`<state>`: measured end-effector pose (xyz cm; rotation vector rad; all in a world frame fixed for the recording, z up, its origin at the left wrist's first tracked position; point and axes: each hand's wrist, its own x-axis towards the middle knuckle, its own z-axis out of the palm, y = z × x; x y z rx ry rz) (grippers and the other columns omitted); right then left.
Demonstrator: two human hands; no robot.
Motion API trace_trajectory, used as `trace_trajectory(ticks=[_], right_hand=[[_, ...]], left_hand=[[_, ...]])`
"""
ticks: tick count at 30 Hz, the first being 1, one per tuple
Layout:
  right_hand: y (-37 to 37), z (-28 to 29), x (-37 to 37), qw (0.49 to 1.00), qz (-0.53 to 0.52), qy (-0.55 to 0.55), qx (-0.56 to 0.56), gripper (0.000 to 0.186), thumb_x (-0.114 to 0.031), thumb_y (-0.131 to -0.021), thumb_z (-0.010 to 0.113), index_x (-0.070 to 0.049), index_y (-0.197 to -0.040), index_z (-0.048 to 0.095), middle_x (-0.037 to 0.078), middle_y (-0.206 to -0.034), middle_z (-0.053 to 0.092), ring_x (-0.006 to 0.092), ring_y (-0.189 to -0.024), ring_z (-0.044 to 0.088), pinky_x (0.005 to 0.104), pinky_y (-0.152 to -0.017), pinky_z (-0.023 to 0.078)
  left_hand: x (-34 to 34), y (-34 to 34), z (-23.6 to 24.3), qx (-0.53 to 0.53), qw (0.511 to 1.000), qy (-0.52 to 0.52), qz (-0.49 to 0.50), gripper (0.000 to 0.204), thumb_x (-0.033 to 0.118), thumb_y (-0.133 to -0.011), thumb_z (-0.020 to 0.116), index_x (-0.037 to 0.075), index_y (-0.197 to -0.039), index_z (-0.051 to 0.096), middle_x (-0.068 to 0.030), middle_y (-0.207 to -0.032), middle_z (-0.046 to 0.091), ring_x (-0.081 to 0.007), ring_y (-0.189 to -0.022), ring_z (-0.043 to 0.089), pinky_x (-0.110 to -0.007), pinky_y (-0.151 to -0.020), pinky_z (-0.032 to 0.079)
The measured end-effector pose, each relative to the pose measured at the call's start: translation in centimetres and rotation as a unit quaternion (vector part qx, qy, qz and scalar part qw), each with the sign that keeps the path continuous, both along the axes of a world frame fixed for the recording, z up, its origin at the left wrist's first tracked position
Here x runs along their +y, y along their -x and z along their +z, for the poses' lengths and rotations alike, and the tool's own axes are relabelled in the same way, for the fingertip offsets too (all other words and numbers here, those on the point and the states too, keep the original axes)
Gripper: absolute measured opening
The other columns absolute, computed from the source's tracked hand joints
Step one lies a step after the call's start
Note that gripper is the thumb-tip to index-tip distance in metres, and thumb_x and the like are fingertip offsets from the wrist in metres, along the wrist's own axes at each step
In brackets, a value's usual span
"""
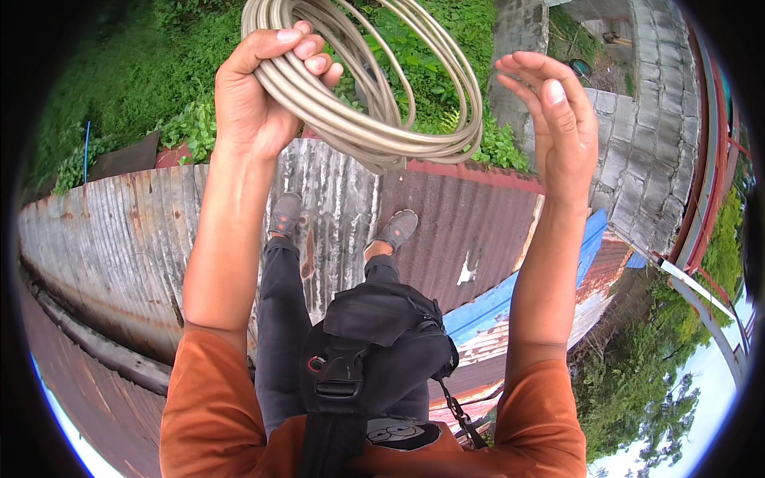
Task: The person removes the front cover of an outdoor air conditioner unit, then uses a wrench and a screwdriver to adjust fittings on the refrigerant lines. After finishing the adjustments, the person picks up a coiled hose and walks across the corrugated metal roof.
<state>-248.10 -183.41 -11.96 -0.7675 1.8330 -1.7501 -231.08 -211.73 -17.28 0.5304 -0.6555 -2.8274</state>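
Note:
My left hand [263,99] is closed round several strands of a coiled beige cable [366,127], palm turned toward me. The loops hang out to the right of that hand, and their top runs past the upper edge of the view. Held up on the right, apart from the coil, is my right hand [558,119]. Its fingers are stretched and slightly curved, with nothing in them. Both forearms reach upward out of orange sleeves.
I stand on a rusty corrugated metal roof [343,199] with a blue sheet [550,279] at right. Beyond its far edge grow green plants [159,72]. A grey block wall [649,151] rises at right beside red metal beams [705,199]. A black bag [382,319] hangs at my waist.

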Motion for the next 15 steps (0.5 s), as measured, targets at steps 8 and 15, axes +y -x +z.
trace_trajectory(ticks=[8,15], right_hand=[[-2.7,-4.1,-8.2,0.975,0.181,-0.037,-0.126,0.089,-0.035,-0.086,0.095,0.005,-0.153,0.053,0.024,-0.141,0.068,0.0299,-0.131,0.069,0.0453,-0.114,0.055],[-4.6,-4.7,-7.4,0.946,0.144,-0.063,-0.284,0.041,-0.013,-0.092,0.084,0.003,-0.126,0.068,0.014,-0.102,0.078,0.0231,-0.090,0.078,0.0404,-0.083,0.065]], left_hand=[[2.5,3.8,2.6,-0.105,0.994,0.039,-0.003,0.021,0.019,-0.101,0.076,0.000,-0.109,0.072,-0.0128,-0.098,0.078,-0.0233,-0.090,0.078,-0.039,-0.088,0.065],[2.4,3.8,2.2,-0.055,0.959,0.213,-0.180,0.032,0.028,-0.106,0.073,-0.004,-0.104,0.071,-0.0146,-0.093,0.074,-0.0250,-0.078,0.073,-0.039,-0.055,0.060]])
